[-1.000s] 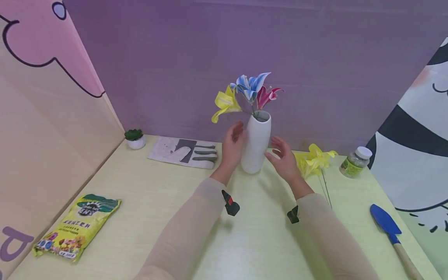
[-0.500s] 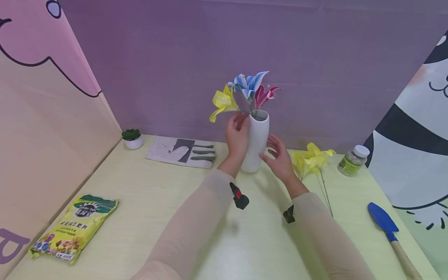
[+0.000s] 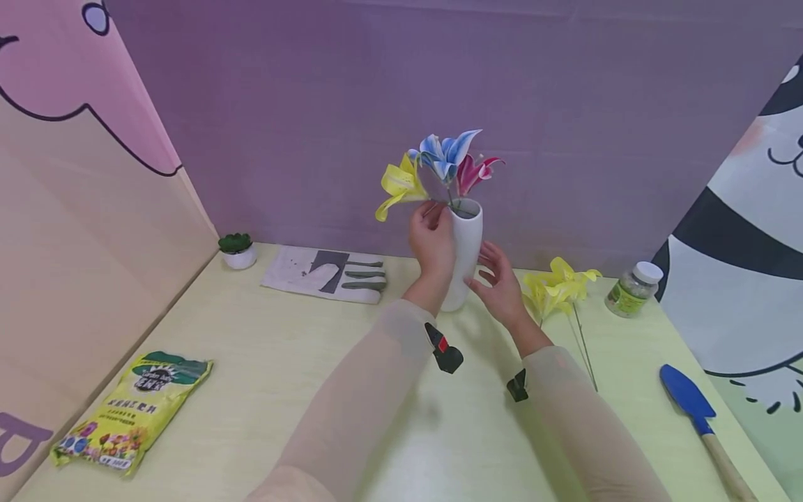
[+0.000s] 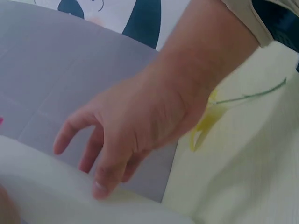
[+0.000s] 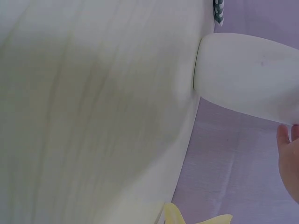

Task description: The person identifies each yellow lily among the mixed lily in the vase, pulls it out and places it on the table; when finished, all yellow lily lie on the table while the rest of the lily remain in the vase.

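A tall white vase (image 3: 465,251) stands at the back of the table, holding a yellow lily (image 3: 401,183), a blue lily (image 3: 447,157) and a pink lily (image 3: 475,173). By its rim, my left hand (image 3: 433,240) has curled fingers that appear to pinch the yellow lily's stem; the exact contact is partly hidden. Lower on the other side, my right hand (image 3: 502,289) is spread loosely, with its thumb against the vase. In the left wrist view, that right hand (image 4: 145,112) appears above the white vase wall (image 4: 51,186). The right wrist view shows the vase (image 5: 247,74) sideways.
More yellow lilies (image 3: 558,286) lie right of the vase, beside a white-lidded jar (image 3: 633,289). A blue trowel (image 3: 689,397) lies at the right edge. Leftward are folded gloves (image 3: 323,273), a small potted succulent (image 3: 238,251) and a yellow fertilizer bag (image 3: 134,411).
My left hand has moved up and right from the vase's side to the yellow lily's stem at the rim. My right hand stays beside the vase. The flowers have hardly moved.
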`<state>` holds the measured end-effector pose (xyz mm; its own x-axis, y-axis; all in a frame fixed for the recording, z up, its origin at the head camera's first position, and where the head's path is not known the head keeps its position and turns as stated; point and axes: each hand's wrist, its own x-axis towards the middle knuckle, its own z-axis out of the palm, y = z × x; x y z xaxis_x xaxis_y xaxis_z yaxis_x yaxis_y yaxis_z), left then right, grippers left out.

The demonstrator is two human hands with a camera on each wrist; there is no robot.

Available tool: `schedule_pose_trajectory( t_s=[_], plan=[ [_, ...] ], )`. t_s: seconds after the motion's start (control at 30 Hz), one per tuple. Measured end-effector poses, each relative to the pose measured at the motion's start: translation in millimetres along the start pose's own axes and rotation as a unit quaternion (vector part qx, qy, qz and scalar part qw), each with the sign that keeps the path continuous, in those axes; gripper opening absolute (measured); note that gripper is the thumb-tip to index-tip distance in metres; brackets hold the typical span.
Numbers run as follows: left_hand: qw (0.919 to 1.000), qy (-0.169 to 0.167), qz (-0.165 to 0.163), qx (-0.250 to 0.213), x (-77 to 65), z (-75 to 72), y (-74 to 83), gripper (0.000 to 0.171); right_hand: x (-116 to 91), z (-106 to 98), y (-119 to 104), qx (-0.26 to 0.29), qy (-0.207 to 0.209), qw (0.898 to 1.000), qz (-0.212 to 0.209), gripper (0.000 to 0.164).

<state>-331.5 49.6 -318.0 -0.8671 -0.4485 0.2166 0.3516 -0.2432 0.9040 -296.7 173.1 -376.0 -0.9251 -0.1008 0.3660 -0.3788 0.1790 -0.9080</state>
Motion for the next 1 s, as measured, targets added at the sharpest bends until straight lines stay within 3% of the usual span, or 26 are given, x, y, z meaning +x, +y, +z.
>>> schedule_pose_trajectory(
  t_s=[0.2,0.47,0.77,1.0],
  plan=[
    [0.9998,0.018,0.001,0.006,-2.9,6.3,4.1,0.032,0,-1,1,0.000,0.001,1.000,-0.003,0.074],
    [0.9985,0.050,0.010,0.021,3.8,8.9,4.5,0.025,1,0,1,0.003,0.002,1.000,-0.006,0.074],
    [0.9973,0.068,-0.005,0.026,9.4,10.0,4.0,0.021,-1,-1,1,0.000,0.005,1.000,-0.006,0.074],
    [0.9968,0.079,-0.010,0.000,12.4,8.2,3.2,0.018,0,1,1,-0.011,0.003,1.000,-0.009,0.073]
  ],
)
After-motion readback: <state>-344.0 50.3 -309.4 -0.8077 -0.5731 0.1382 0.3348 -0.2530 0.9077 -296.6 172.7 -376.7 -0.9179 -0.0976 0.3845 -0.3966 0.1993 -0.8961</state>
